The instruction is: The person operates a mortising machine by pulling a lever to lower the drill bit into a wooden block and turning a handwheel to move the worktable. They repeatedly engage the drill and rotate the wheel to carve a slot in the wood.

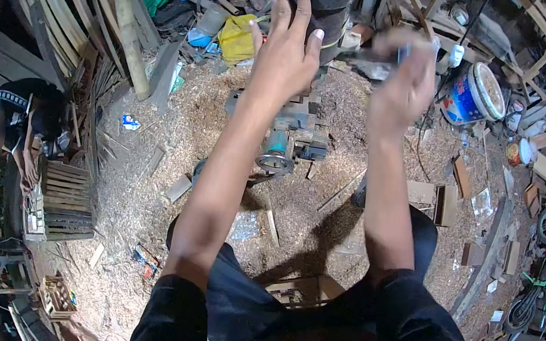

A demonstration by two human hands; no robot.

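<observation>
My left hand [285, 57] is raised with its fingers spread, overlapping the front of a dark round drum-like body [340, 16] at the top. Nothing shows in its grip. To the right, my right hand [403, 91] is smeared by motion, its fingers curled in. A small bluish bit shows at those fingers, but I cannot tell what the thing is. Beneath and between my forearms stands a machine with a green motor-like part [278, 142] and a round metal disc [274, 164] at its near end.
Wood shavings [307, 227] cover the ground. A blue-and-white bucket [468, 97] leans at the right, near scrap wood and a small bicycle [537, 277]. A yellow bag [237, 38] lies at the back. On the left another person [26, 115] bends over a slatted wooden crate [63, 200].
</observation>
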